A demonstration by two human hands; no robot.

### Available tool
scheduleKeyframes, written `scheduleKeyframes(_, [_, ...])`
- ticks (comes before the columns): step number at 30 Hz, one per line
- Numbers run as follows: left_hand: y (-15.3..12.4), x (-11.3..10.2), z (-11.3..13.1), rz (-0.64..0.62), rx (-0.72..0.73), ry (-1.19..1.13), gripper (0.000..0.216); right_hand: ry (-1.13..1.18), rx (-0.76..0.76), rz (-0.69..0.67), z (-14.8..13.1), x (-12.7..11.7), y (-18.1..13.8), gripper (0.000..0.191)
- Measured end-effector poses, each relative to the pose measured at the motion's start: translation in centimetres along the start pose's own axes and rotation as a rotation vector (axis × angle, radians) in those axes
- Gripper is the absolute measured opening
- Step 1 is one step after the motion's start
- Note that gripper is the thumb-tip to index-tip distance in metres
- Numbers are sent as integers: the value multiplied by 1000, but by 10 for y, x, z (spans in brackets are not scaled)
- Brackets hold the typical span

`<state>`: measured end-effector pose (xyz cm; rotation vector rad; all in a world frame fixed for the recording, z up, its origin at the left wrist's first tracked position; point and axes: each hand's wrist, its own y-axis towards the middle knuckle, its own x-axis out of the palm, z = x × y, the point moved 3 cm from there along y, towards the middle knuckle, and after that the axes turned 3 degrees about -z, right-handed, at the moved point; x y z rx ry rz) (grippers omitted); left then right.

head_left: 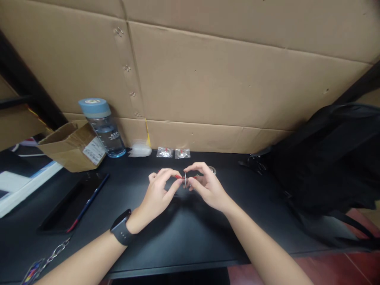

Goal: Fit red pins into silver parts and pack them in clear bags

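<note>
A small, thin metal disc [185, 180] is held edge-on between my two hands above the black table. My right hand [208, 186] grips it by the edge between thumb and fingers. At the disc's left side, my left hand [163, 188] pinches a bit of red cord [178, 177] between thumb and forefinger. Some red also shows by the right thumb; I cannot tell if it is the same cord. Behind my right hand a round, shiny ring-like piece [213, 170] lies partly hidden. Farther back lie two clear packets, a left one [164, 152] and a right one [182, 153], each with a round piece and some red inside.
A water bottle [107, 132] and an opened cardboard box [75, 146] stand at the back left, near a stack of clear bags [140, 149]. A phone [74, 204] and a chain [56, 253] lie left. A black backpack [329, 158] fills the right. Cardboard [222, 87] walls the back.
</note>
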<state>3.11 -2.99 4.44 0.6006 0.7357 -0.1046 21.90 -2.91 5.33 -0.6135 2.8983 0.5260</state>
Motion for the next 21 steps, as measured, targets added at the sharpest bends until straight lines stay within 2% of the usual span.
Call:
scheduleKeyframes(2, [0,1,-1,6,-14,-2,12,36,-8,-12,3,0,1,36])
scheduleKeyframes(6, [0,2,-2,-8,-40,-6,14,47,-20,-54,4,2,2,30])
scheduleKeyframes(8, [0,5,-3,-47,-50,-21,17,42,-35,-30,1,-2,3,38])
scheduleKeyframes(12, [-5,14,-4,-188,20,-52,33,-24,-13,14,-4,-28,1,48])
scheduleKeyframes(16, [-11,23,-7,-349,94,-49,63,-126,148,-103,2,-60,-3,54])
scheduleKeyframes(18, [-13,26,-7,-433,116,-54,65,-216,212,-151,10,-68,-6,58])
scheduleKeyframes(21, [-13,28,-4,-544,170,-57,58,-340,260,-192,23,-67,-9,61])
